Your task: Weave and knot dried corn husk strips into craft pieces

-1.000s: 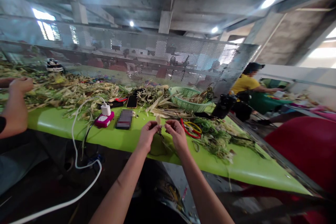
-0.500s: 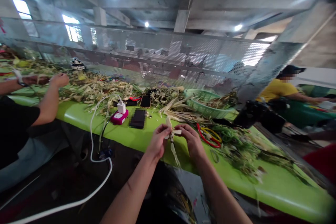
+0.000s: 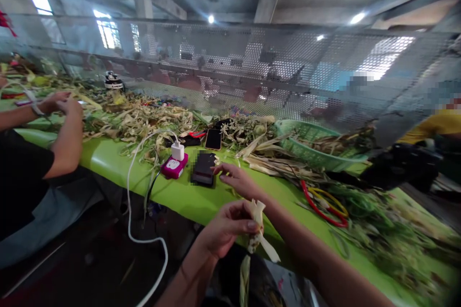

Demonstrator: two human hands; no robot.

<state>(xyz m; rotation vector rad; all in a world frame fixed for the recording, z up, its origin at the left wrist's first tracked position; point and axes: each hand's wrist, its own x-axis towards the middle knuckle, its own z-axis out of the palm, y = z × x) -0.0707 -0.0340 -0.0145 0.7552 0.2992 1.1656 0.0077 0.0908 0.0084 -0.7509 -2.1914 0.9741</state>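
Closest in, at the tabletop's (image 3: 124, 168) front edge, the left hand (image 3: 226, 230) holds up one husk piece (image 3: 258, 213), its fingers pinching the middle. The piece looks cream and papery, splayed into strips on top, with a knobbly, speckled lump below the thumb and one pale flap slanting down to the right. One twisted greenish strand (image 3: 244, 278) hangs beneath. Behind it the right arm stretches leftward, the right hand (image 3: 236, 178) low over the tabletop, fingers loosely spread beside one black device (image 3: 204, 168); I can't tell whether they touch it. Farther left sits one magenta box (image 3: 175, 165) bearing one white plug (image 3: 177, 150). Toward the right edge lie one red loop (image 3: 310, 204) and one yellow loop. Beyond are one phone (image 3: 213, 139), one green basket (image 3: 309, 153) and, toward the back edge, heaped husks (image 3: 154, 120).
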